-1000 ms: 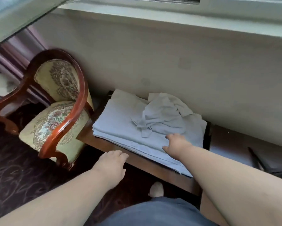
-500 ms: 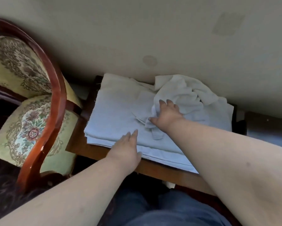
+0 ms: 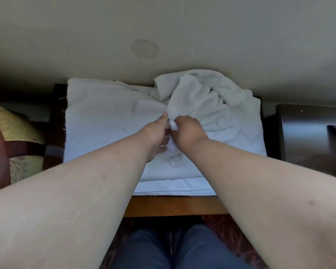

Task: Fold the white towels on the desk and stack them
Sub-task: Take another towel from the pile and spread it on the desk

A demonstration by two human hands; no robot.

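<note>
A crumpled white towel [image 3: 204,100] lies bunched at the back right of a flat pile of folded white towels [image 3: 101,121] on a small wooden desk [image 3: 174,206]. My right hand [image 3: 190,133] grips the near end of the crumpled towel, fingers curled round the cloth. My left hand [image 3: 157,133] meets it from the left and pinches the same bunched end between thumb and fingers. A tail of the towel hangs below both hands onto the pile.
The wall [image 3: 163,35] runs right behind the desk. An upholstered wooden armchair [image 3: 11,144] stands at the left. A dark cabinet [image 3: 307,133] stands at the right. My legs in jeans [image 3: 174,249] are below the desk's front edge.
My view has moved closer over the desk. My right hand closed on the crumpled towel's end, and my left hand came off the pile's front edge to pinch the same end.
</note>
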